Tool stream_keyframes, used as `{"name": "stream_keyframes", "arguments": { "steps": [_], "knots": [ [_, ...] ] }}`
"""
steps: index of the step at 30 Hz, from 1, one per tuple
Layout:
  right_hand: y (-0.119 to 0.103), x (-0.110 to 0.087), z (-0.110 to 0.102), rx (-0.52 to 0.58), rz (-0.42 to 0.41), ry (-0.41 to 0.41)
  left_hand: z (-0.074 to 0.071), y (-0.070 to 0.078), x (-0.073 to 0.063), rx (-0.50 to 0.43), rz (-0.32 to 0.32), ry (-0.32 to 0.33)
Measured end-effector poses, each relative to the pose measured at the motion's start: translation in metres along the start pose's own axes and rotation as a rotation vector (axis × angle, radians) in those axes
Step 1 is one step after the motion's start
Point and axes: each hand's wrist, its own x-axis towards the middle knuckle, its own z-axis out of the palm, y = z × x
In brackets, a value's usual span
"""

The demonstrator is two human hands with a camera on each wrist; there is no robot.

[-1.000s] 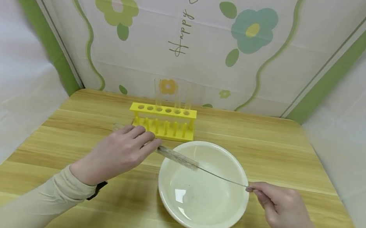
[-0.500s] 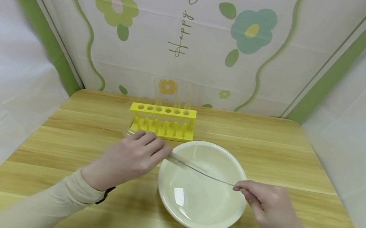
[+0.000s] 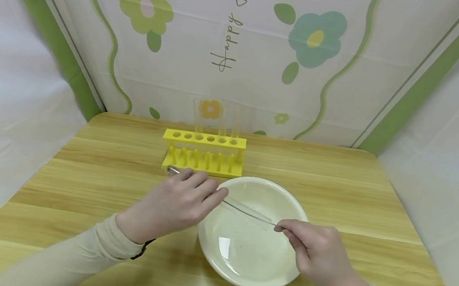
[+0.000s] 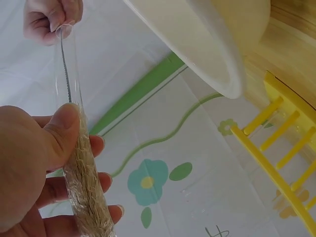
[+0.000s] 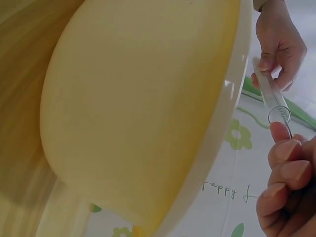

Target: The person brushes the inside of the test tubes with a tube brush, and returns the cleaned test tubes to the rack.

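The table (image 3: 380, 205) bore a bowl (image 3: 244, 283), set well in from the far edge, and a tube (image 3: 248, 211) slanted above it, mouth out over the bowl, closed end near the front left corner of the rack (image 3: 205, 138). The left hand (image 3: 182, 205) had thumb and fingers wrapped round the tube; the right hand (image 3: 318, 250) pinched the wire (image 4: 65, 71) of a brush (image 4: 91, 207) right at the mouth.

Sliding the brush along the tube's own axis seemed the sound way: the wire bowed slightly, and a sideways shove could stress the rim. A pinch close to the mouth would curb bending, a softer push would spare the closed end, and the left grip wanted firmness without squeezing.

The tube looked clear, probably glass, its mouth half holding only wire, with pale, straw-coloured bristles pressed against the wall farther in.
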Motion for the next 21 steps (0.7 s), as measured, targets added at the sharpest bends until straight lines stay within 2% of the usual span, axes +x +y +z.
{"name": "stream_keyframes", "arguments": {
  "steps": [3, 5, 9, 12, 15, 21],
  "knots": [
    [0.000, 0.006, 0.000, -0.082, -0.029, 0.007, 0.002, -0.001, -0.002, -0.019, -0.015, -0.006],
    [0.000, 0.011, -0.002, -0.187, -0.075, 0.014, 0.002, -0.001, -0.003, -0.031, -0.027, -0.028],
    [0.002, 0.022, -0.005, -0.442, -0.223, 0.016, 0.001, -0.002, -0.007, -0.057, -0.059, -0.105],
    [0.004, 0.029, -0.007, -0.580, -0.339, 0.013, -0.001, -0.003, -0.009, -0.091, -0.086, -0.162],
    [0.008, 0.032, -0.006, -0.656, -0.402, 0.014, -0.004, -0.004, -0.011, -0.125, -0.105, -0.196],
    [0.015, 0.031, -0.004, -0.709, -0.429, -0.039, -0.005, -0.006, -0.014, -0.156, -0.126, -0.203]
  ]
}}
